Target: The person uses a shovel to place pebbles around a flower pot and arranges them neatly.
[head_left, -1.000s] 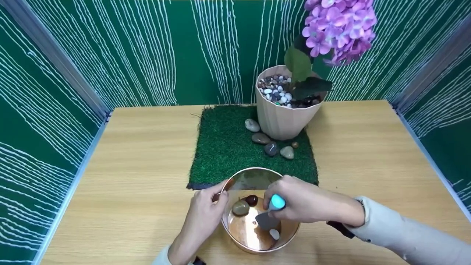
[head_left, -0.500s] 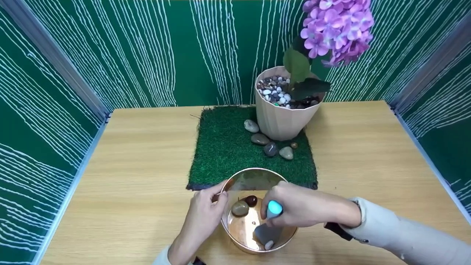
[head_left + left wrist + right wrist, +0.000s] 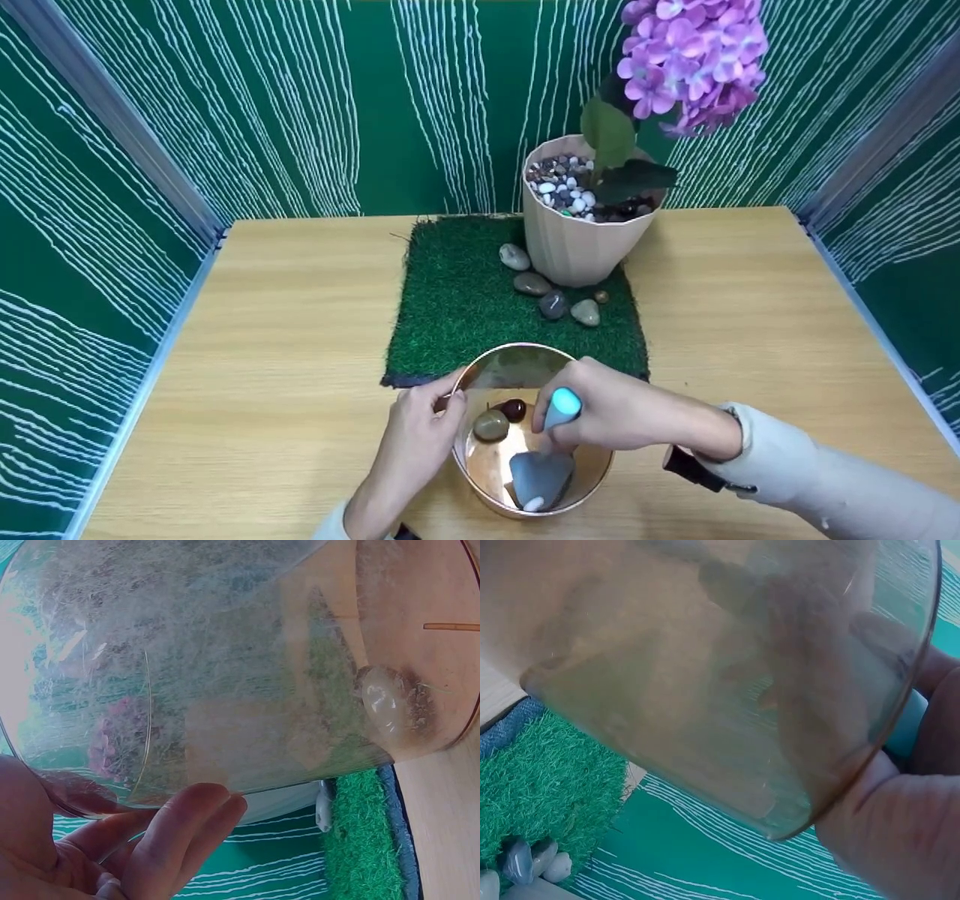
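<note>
A clear amber plastic tub (image 3: 517, 367) stands at the front of the table. My left hand (image 3: 424, 420) holds its left rim, with fingers outside the wall in the left wrist view and thumb over the edge. My right hand (image 3: 607, 409) reaches over the right rim and grips a small trowel with a turquoise handle. The trowel's grey blade (image 3: 541, 478) points down inside the tub, close over the bottom. A white pebble (image 3: 533, 504) shows at the blade's tip by the near wall. A tan stone (image 3: 491, 425) and a dark red stone (image 3: 514, 409) lie at the tub's far left.
Behind the tub lies a square of artificial grass (image 3: 450, 322). On it stand a beige pot (image 3: 581, 251) of pebbles with a purple flower (image 3: 694, 64), and several smooth stones (image 3: 553, 304). Green walls (image 3: 292, 105) with white lines enclose the wooden table (image 3: 285, 337).
The trowel blade has swung left and toward me, now showing its broad face. The white pebble has slid left along the near wall. My left hand stays on the rim.
</note>
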A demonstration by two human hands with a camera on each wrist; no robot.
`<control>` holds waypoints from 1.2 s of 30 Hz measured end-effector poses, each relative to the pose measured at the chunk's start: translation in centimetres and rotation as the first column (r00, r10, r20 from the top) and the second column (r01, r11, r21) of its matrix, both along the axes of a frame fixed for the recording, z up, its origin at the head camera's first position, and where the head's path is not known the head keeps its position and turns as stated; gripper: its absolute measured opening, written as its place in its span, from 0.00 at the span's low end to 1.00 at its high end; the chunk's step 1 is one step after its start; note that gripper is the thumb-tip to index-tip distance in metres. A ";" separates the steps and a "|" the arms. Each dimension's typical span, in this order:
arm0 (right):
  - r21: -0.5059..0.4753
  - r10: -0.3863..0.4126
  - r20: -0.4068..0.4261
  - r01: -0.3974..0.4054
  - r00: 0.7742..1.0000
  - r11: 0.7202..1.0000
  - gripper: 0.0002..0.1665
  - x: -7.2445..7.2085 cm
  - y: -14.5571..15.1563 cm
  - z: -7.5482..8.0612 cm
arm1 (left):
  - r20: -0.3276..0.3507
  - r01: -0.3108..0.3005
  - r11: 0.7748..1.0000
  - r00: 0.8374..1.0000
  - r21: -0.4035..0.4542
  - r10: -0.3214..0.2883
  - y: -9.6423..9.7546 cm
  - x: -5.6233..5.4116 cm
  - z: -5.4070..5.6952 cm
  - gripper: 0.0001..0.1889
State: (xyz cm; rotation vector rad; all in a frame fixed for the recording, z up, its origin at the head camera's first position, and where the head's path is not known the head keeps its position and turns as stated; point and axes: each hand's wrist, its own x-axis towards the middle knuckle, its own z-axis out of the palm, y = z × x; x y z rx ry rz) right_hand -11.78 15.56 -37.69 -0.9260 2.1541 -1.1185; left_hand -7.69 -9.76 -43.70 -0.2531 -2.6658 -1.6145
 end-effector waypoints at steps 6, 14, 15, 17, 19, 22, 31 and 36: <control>-0.109 -0.009 0.156 0.027 0.988 0.994 0.08 -0.4 0.7 0.1 | 0.005 -0.004 1.000 1.000 -0.003 0.004 0.0 0.0 0.0 0.22; -0.160 -0.045 0.258 0.089 0.965 0.983 0.10 -1.1 1.9 0.3 | 0.010 -0.003 1.000 1.000 -0.008 0.003 0.1 0.0 0.0 0.22; -0.156 -0.055 0.265 0.099 0.963 0.983 0.10 -1.1 2.1 0.4 | 0.013 -0.003 1.000 1.000 -0.006 0.003 0.1 0.0 0.0 0.22; -0.146 -0.074 0.273 0.117 0.959 0.982 0.11 -1.2 2.3 0.5 | 0.018 -0.002 1.000 1.000 -0.002 0.002 0.0 -0.1 0.0 0.22; -0.147 -0.082 0.279 0.127 0.957 0.981 0.11 -1.3 2.5 0.5 | 0.021 0.001 1.000 1.000 0.004 -0.001 0.0 -0.1 0.0 0.22; -0.165 -0.079 0.293 0.132 0.953 0.977 0.12 -1.3 2.8 0.6 | 0.019 0.001 1.000 1.000 0.005 -0.001 0.0 -0.1 0.1 0.22; -0.244 -0.102 0.398 0.212 0.912 0.946 0.17 -1.5 3.6 0.3 | 0.001 -0.005 1.000 1.000 -0.001 0.005 0.1 -0.1 -0.1 0.22; -0.296 -0.090 0.448 0.242 0.890 0.924 0.16 -1.6 3.8 -0.1 | 0.002 -0.011 1.000 1.000 0.000 0.011 0.0 0.0 -0.1 0.21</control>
